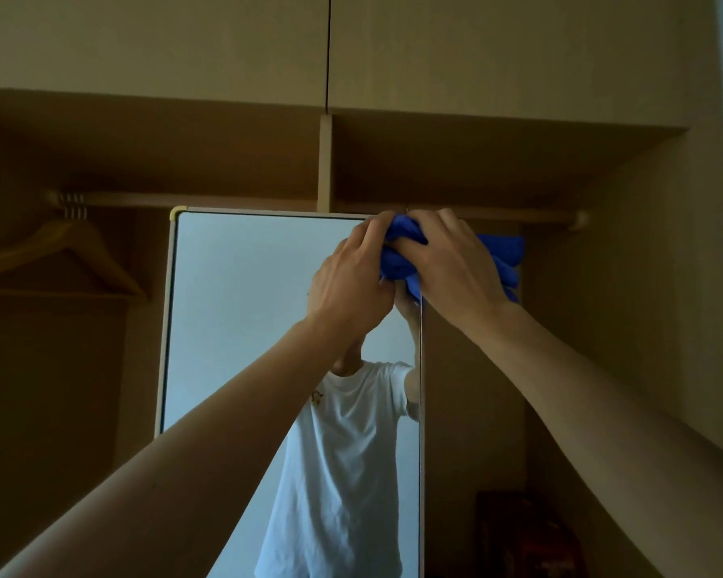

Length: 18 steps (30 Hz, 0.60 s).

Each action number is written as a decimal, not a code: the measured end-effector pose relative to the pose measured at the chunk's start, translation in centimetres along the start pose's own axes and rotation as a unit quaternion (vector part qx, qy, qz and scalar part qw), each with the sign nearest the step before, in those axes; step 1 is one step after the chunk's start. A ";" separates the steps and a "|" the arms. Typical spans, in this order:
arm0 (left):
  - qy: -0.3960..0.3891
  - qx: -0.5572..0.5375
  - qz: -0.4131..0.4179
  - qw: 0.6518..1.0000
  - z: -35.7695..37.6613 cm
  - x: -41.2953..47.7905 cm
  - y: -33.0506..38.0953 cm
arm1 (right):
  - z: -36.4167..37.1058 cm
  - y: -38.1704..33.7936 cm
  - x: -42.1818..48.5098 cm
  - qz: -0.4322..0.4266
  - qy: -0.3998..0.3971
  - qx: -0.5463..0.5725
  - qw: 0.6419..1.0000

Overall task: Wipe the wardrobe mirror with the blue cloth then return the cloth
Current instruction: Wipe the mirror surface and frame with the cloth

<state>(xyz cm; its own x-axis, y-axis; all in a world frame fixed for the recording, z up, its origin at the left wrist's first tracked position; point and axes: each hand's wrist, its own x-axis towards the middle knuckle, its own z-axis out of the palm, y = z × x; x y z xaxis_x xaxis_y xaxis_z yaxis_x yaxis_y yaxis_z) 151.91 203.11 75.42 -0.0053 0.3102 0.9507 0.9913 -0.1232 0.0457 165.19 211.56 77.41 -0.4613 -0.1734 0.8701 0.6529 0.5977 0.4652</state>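
Wooden hanger [105,264]: hangs far left in the open wardrobe, hooked over the rail [226,200] beside a few other hooks.
Wardrobe mirror [234,306]: tall, pale-framed, standing upright in the middle of the wardrobe, its top edge just under the rail.
Reflection: the glass shows my white T-shirt [343,452] and part of a raised arm.
Left hand [347,281]: raised to the mirror's top right corner, with fingers curled into the left side of the cloth, gripping it.
Blue cloth [401,252]: bunched between my two hands at the mirror's top right corner. I cannot tell whether it is pressed flat against the glass. A fold of it sticks out to the right, past the mirror's edge.
Right hand [451,260]: laid over the cloth from the right, just beside my left hand, with fingers curled round the bunched fabric, holding it.
Divider panel [325,160]: upright above the mirror, splitting the shelf space below the closed upper doors.
Dark reddish box [522,536]: low on the right inside the wardrobe, too dim to read.
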 end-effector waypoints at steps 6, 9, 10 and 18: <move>-0.028 0.017 -0.010 0.999 0.4 -0.1 -0.1 | 0.9 -0.4 -0.1 0.029 -0.038 -0.008 0.999; -0.019 0.013 -0.003 1.000 0.0 0.2 -0.2 | 0.8 -0.3 0.3 0.033 -0.027 -0.016 0.999; -0.018 0.011 -0.003 1.000 -0.1 0.4 -0.1 | 0.8 -0.2 0.6 0.033 -0.024 -0.017 0.999; -0.020 0.023 -0.013 0.999 0.3 -0.2 -0.5 | 1.3 -0.5 0.2 0.027 -0.031 0.015 0.999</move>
<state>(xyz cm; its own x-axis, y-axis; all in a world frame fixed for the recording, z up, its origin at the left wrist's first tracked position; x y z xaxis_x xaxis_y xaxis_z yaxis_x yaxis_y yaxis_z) 151.46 203.38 75.08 -0.0272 0.3505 0.9362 0.9960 -0.0706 0.0554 163.98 212.26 77.16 -0.4630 -0.0931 0.8815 0.6595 0.6282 0.4128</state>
